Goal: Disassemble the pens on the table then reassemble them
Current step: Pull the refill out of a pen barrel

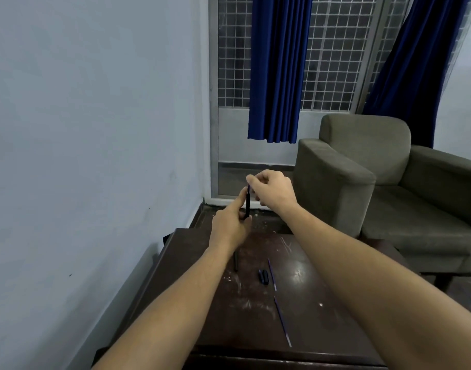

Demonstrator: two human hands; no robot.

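Left hand (230, 225) grips pen (247, 202) low, upright; right hand (271, 189) pinches top. Advice: hold barrel steady, move top straight in line.

One pen (247, 204) is held upright above the surface (322, 279), its lower end gripped by the left hand (230, 228), its top pinched by the right hand (273, 190). Laid on the surface: barrel (236, 261), caps (263, 276), two refills (282, 321).
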